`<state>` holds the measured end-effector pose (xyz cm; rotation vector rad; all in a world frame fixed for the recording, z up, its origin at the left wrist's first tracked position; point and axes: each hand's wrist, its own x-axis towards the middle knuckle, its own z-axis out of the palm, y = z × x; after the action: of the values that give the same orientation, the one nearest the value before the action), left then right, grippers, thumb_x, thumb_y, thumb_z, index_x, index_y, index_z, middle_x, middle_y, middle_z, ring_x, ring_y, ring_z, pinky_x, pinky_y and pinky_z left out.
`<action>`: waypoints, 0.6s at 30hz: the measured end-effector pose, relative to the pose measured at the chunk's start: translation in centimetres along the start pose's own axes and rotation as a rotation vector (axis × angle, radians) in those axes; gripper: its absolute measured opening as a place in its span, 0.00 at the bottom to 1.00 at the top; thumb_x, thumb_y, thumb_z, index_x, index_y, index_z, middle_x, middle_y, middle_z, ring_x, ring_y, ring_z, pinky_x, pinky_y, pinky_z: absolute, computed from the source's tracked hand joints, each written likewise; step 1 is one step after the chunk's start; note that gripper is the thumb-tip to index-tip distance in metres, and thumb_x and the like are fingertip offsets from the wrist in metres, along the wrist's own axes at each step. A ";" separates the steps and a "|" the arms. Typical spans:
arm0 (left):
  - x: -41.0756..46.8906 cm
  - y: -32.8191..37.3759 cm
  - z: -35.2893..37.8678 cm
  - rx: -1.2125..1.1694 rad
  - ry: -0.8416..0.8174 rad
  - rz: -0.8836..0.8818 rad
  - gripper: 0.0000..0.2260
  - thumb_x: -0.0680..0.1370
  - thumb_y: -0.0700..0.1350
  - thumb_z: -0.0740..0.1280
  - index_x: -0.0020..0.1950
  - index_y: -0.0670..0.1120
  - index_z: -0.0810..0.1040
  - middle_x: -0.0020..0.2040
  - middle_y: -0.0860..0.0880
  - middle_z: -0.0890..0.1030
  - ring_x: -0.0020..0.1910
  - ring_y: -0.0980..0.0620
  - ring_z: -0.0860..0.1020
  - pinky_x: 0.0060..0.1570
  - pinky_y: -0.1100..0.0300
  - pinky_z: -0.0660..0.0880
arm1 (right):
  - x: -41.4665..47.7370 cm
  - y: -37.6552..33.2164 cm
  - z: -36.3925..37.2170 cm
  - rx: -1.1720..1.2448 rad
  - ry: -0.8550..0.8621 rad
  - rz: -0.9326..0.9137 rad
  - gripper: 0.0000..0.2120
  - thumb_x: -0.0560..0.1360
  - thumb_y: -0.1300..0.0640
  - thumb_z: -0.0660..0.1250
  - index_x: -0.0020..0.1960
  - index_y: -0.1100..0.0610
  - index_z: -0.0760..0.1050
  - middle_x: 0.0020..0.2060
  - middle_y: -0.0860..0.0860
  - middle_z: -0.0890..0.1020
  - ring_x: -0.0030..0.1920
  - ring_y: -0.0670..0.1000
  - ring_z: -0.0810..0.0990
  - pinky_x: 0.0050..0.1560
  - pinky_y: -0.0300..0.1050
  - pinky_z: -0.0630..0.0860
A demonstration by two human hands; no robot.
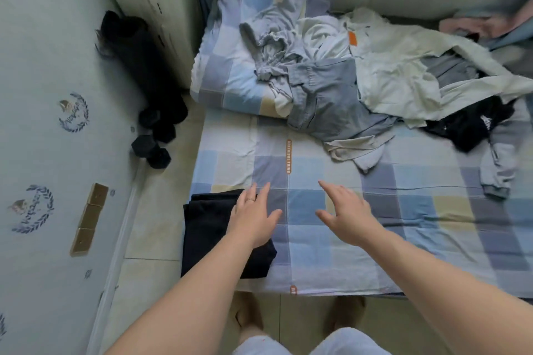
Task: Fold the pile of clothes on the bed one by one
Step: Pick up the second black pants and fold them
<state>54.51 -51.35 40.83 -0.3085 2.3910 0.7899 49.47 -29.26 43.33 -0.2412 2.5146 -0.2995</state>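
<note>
While I stand at the edge of the bed (403, 228), both my arms reach out over its checked blue, grey and cream sheet. My left grip (253, 219) is apart, fingers straight and spread, and holds nothing; its palm lies over the right edge of a folded black garment (207, 228) that sits at the near left corner of the bed. I cannot tell whether the palm presses the cloth or only hovers. A thin ring (251, 199) shows on one finger. My right grip (346, 216) is likewise apart and holds nothing, fingers fanned above bare sheet just beside the left one.

Farther back lies the pile of clothes (360, 75), unfolded, spilling from the checked pillow (230, 72) across to the right. In it I make out crumpled grey-blue shorts (326, 95), a big white garment (398, 75) with a small orange tag (352, 38) whose writing is too small to read, a black piece with a white print (473, 124), and a grey trouser leg (499, 164) trailing toward me.

An orange label strip (288, 156) runs along a seam of the sheet between the pile and my grips; it seems to read "BEAUTIFUL THING". A wreathed ship emblem (73, 112) on the wall at left reads "Voyage". Black dumbbells (151, 150) rest on the floor by that wall.
</note>
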 end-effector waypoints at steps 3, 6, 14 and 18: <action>0.9 6.6 0.2 0.070 0.083 0.085 0.32 0.83 0.61 0.56 0.82 0.58 0.46 0.83 0.51 0.45 0.82 0.47 0.42 0.79 0.45 0.48 | -1.0 5.0 -3.8 -0.034 0.073 0.000 0.34 0.81 0.41 0.61 0.81 0.43 0.49 0.80 0.45 0.58 0.80 0.52 0.53 0.76 0.61 0.55; 1.7 13.1 1.4 0.121 0.157 0.144 0.33 0.83 0.62 0.56 0.82 0.59 0.42 0.83 0.51 0.43 0.82 0.46 0.41 0.79 0.43 0.47 | -1.6 10.9 -7.0 -0.021 0.136 -0.026 0.35 0.80 0.41 0.61 0.81 0.43 0.49 0.80 0.44 0.58 0.80 0.51 0.53 0.77 0.62 0.52; 3.7 28.9 6.7 0.193 0.181 0.133 0.35 0.82 0.64 0.55 0.81 0.61 0.37 0.83 0.52 0.40 0.81 0.46 0.40 0.78 0.41 0.45 | -3.8 29.0 -13.0 -0.010 0.086 -0.016 0.34 0.80 0.42 0.61 0.81 0.42 0.49 0.79 0.43 0.59 0.80 0.50 0.54 0.77 0.60 0.54; 4.5 34.5 7.8 0.256 0.195 0.155 0.34 0.82 0.65 0.55 0.81 0.61 0.38 0.83 0.52 0.41 0.81 0.46 0.42 0.78 0.42 0.47 | -4.5 35.0 -15.5 0.016 0.078 0.011 0.33 0.81 0.42 0.61 0.81 0.42 0.49 0.79 0.42 0.59 0.80 0.50 0.54 0.77 0.59 0.54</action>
<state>41.26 -19.31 49.08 -0.0997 2.6903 0.5307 40.49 7.83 48.84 -0.2133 2.5881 -0.3310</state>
